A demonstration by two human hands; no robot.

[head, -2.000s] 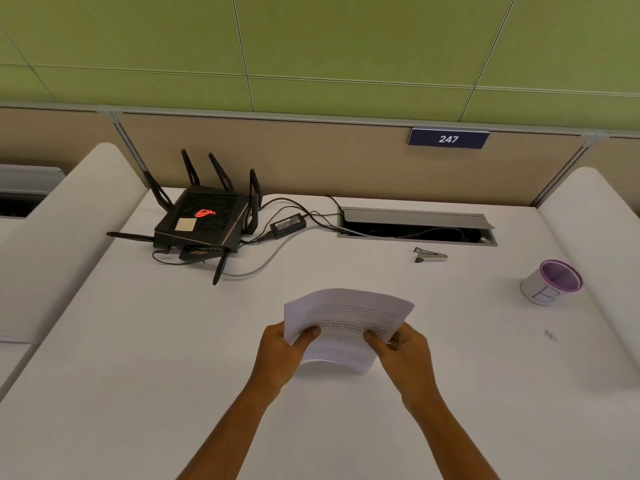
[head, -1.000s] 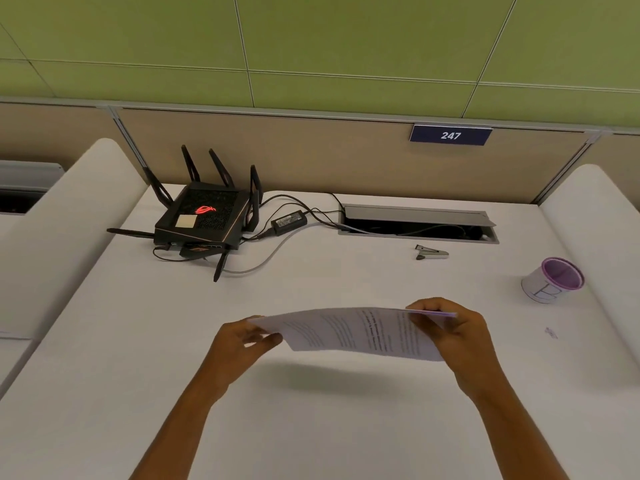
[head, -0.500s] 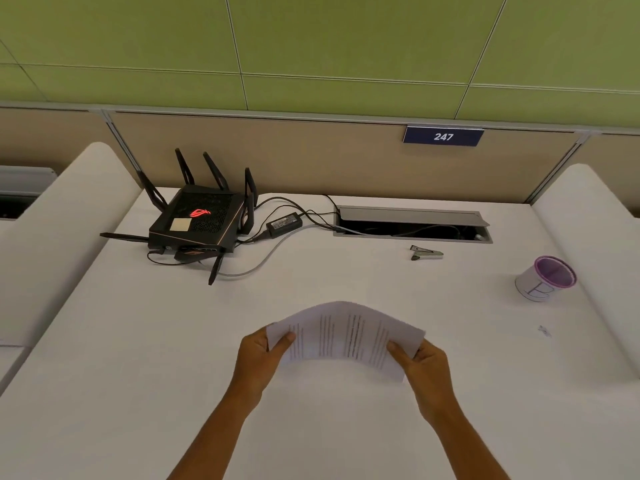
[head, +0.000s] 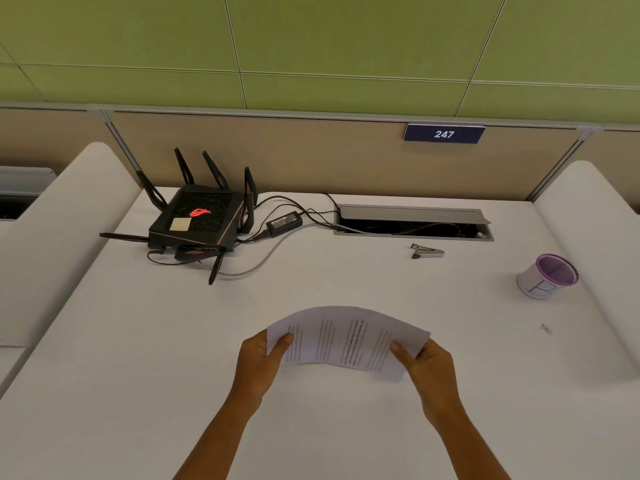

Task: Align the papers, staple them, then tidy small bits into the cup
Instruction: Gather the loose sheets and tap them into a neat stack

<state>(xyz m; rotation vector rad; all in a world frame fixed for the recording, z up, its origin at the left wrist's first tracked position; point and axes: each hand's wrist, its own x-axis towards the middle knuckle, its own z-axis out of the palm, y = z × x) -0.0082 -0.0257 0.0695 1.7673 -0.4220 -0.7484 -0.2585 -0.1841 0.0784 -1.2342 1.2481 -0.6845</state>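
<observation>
the task is judged to be in its first stage: alignment. the papers (head: pixel 346 337) are held above the white surface (head: pixel 138 341) near its front middle, with the printed lines running crosswise to the viewer. the left hand (head: pixel 259 362) pinches the left edge, thumb on top; the right hand (head: pixel 427 367) pinches the right edge in the same way. each grip is closed on the stack, not spread. the sheets are bowed upward in the middle, forming a shallow arch, and the lower edge is close to the surface; contact cannot be confirmed.

stapling is not yet done. the stapler (head: pixel 427 251) lies untouched well beyond the papers, just in front of the cable hatch (head: pixel 412 221). tidying is also outstanding: a small bit (head: pixel 546 329) lies on the surface to the right, near the cup (head: pixel 547 277) but apart from it.

materials: the papers are thin, flexible and matte. the stapler is small, grey and metallic in appearance. the cup is a short cylinder with a purple rim and a white wrap. the surface is smooth and matte.
</observation>
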